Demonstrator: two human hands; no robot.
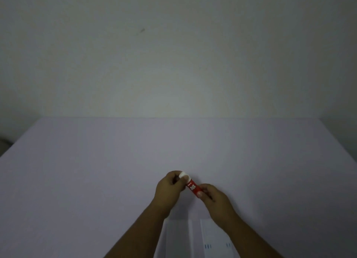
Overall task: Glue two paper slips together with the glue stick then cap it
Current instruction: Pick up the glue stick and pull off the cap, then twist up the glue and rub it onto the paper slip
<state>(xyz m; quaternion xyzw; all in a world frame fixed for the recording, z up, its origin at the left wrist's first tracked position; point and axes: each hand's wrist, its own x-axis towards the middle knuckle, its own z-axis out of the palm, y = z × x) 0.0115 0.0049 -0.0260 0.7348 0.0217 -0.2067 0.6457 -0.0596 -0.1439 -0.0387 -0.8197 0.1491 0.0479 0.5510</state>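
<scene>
Above a pale lilac table (96, 170), the left hand (170, 184) curls its fingers around the white cap (183, 174) of a small red cylindrical glue stick (193, 188). The right hand (214, 196) pinches its base. Beneath the forearms lie two white paper slips (177, 236), partly hidden and cut off by the bottom edge.

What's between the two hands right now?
Head view: only the glue stick bridges the gap. The left hand pinches its white cap, and the right hand holds its other end.
</scene>
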